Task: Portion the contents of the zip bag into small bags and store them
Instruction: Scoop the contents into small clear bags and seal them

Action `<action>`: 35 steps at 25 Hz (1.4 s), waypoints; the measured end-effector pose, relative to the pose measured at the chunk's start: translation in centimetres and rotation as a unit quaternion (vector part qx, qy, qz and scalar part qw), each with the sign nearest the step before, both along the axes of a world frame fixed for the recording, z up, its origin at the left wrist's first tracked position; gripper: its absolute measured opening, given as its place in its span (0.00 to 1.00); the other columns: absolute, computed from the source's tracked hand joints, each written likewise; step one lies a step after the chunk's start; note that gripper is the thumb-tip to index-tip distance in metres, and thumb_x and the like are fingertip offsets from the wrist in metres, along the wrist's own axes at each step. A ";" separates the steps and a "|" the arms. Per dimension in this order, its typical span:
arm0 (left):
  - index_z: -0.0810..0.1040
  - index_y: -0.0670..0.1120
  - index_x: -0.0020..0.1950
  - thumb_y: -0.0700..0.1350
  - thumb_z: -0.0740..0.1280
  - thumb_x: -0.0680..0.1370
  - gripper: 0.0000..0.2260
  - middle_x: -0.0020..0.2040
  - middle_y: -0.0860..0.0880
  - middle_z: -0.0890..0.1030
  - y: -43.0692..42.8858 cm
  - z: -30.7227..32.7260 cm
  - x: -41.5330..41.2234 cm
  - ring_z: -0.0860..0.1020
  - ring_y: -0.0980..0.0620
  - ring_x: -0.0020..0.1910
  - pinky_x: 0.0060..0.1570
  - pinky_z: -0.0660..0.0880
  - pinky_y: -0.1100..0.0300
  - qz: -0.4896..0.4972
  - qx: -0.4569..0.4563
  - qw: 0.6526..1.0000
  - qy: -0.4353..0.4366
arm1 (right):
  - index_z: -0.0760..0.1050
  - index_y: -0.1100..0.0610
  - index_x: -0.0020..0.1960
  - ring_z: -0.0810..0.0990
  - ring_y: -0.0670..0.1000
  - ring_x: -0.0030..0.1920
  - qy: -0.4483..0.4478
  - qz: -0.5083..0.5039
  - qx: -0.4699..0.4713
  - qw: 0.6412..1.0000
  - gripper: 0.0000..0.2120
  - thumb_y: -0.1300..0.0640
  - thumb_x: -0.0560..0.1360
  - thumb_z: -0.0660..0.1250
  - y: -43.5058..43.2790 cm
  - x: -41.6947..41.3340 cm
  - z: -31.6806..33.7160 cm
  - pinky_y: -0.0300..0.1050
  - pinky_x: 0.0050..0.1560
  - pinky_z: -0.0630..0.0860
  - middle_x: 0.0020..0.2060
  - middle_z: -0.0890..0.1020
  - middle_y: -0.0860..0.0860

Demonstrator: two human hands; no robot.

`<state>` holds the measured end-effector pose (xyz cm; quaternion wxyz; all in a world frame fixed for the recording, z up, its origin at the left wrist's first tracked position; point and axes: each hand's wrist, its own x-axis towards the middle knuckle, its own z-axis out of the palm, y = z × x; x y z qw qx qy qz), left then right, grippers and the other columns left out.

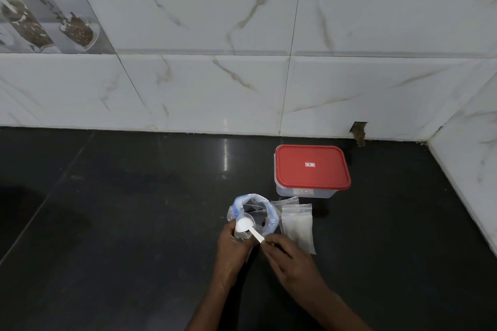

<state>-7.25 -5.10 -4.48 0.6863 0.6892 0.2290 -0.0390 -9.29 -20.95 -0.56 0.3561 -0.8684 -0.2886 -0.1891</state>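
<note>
A clear zip bag (256, 209) with a blue zip strip stands open on the dark counter (134, 223). My left hand (232, 252) holds a small clear bag (243, 234) upright in front of it. My right hand (289, 260) pinches the handle of a white plastic spoon (248, 227); its bowl, heaped with white powder, is over the small bag's mouth. A small bag (297, 226) with white powder in it lies flat just right of the zip bag, and another small bag (285, 200) lies partly under it.
A clear plastic box with a red lid (312, 166) stands shut behind the bags, near the marble-tiled wall (242, 88). The wall turns a corner at the right (462, 169).
</note>
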 end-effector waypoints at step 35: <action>0.67 0.57 0.75 0.55 0.80 0.59 0.46 0.70 0.53 0.67 -0.1 0.1 -2.6 0.76 0.57 0.64 0.58 0.77 0.61 -0.052 0.089 0.990 -0.097 | 0.78 0.61 0.44 0.76 0.47 0.48 0.226 -0.012 -0.045 0.973 0.05 0.62 0.71 0.65 1.0 3.8 2.2 0.47 0.49 0.76 0.54 0.74 0.49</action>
